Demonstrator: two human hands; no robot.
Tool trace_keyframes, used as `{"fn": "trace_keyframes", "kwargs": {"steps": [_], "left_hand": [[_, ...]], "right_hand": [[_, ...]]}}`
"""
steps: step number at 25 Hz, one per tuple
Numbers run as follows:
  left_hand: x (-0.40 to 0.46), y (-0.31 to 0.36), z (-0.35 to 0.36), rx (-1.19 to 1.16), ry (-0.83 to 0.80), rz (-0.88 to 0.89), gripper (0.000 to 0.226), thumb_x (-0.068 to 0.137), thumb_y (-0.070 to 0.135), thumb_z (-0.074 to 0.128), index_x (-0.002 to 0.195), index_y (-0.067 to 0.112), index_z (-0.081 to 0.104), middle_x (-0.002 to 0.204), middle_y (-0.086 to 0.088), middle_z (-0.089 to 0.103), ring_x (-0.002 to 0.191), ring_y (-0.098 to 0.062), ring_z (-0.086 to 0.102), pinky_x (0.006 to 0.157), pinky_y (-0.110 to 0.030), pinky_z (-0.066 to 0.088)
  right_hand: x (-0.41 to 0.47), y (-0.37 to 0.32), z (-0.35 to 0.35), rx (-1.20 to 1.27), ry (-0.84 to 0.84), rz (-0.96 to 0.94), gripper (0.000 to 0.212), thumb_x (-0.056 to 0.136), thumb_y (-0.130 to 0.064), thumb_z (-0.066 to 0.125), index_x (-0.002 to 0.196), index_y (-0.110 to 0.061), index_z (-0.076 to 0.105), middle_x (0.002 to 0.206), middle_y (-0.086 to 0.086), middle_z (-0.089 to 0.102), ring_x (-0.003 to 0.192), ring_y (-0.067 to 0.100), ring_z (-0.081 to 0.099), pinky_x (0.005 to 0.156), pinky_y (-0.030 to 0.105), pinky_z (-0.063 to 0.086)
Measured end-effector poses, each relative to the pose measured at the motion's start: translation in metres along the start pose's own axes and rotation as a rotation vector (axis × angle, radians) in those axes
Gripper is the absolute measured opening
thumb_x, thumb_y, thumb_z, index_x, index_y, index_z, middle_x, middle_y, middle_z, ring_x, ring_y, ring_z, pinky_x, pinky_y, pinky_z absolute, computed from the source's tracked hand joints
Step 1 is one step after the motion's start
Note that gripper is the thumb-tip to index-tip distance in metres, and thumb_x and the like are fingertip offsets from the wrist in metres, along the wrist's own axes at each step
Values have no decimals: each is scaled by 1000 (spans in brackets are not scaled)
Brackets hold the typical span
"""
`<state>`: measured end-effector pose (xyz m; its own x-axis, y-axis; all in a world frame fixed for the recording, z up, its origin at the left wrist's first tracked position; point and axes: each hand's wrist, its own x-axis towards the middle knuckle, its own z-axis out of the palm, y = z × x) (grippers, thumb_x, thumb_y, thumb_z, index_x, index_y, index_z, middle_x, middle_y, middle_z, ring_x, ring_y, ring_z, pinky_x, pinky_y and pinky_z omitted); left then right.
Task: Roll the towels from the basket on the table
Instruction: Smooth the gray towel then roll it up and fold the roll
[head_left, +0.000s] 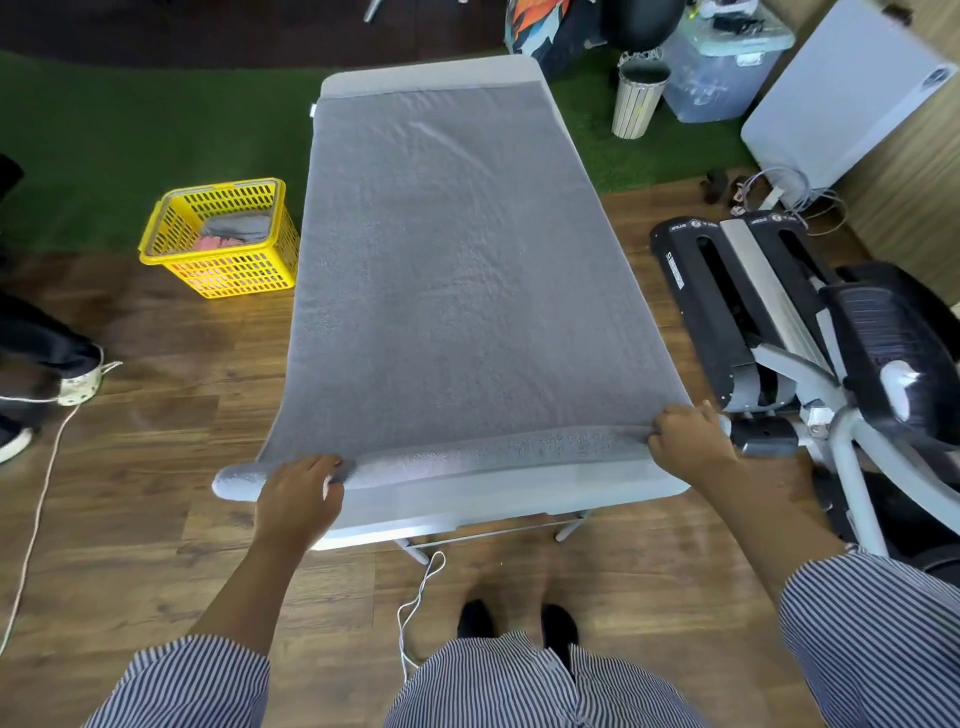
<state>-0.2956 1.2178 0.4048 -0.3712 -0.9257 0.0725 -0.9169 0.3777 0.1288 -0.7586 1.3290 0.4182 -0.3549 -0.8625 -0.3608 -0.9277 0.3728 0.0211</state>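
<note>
A large grey towel lies spread flat over nearly the whole white table. Its near edge is turned into a thin roll running across the table's front. My left hand grips the roll near its left end, which sticks out past the table's corner. At the right end of the roll, my right hand holds the fold with bent fingers. A yellow basket stands on the floor left of the table, with a grey and a pink towel inside.
A black and grey exercise machine stands close to the table's right side. Another person's legs and shoes are at the far left. White cables trail on the wooden floor. A bin and storage box sit beyond on green turf.
</note>
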Motion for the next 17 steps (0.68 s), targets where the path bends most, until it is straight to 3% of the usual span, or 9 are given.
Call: {"fn": "trace_keyframes", "kwargs": {"steps": [3, 7, 11, 13, 17], "left_hand": [[5, -3, 0, -20, 0, -83, 34, 71, 2, 72, 105, 4, 67, 99, -14, 69, 85, -38, 65, 74, -52, 54], [0, -1, 1, -29, -53, -120, 43, 65, -1, 75, 106, 6, 66, 103, -17, 67, 91, -42, 62, 77, -54, 53], [-7, -10, -3, 157, -190, -254, 61, 60, -5, 71, 115, 19, 63, 118, -18, 59, 113, -47, 51, 82, -72, 39], [-5, -14, -1, 181, -215, -265, 55, 69, -6, 68, 117, 20, 62, 118, -15, 61, 111, -47, 53, 79, -70, 44], [0, -5, 4, 202, -109, -91, 49, 67, -12, 64, 108, 13, 64, 97, -13, 69, 87, -44, 63, 65, -55, 52]], "right_hand": [[2, 0, 1, 19, 173, -27, 24, 83, -4, 49, 105, -3, 57, 110, 12, 53, 107, 33, 49, 103, 43, 25], [-1, 6, 11, 86, 114, -45, 36, 82, -5, 51, 118, -4, 54, 117, 14, 54, 111, 35, 48, 105, 43, 27], [-3, 13, 16, 107, 108, 10, 51, 78, 7, 48, 126, -9, 51, 123, 12, 53, 116, 37, 44, 99, 44, 37], [-2, 18, 15, 87, 101, 63, 42, 78, 8, 46, 115, -8, 57, 114, 14, 56, 110, 38, 46, 88, 44, 45], [-2, 38, 10, 58, 68, 117, 26, 77, 7, 47, 97, -2, 60, 101, 17, 58, 100, 38, 50, 79, 44, 46]]}}
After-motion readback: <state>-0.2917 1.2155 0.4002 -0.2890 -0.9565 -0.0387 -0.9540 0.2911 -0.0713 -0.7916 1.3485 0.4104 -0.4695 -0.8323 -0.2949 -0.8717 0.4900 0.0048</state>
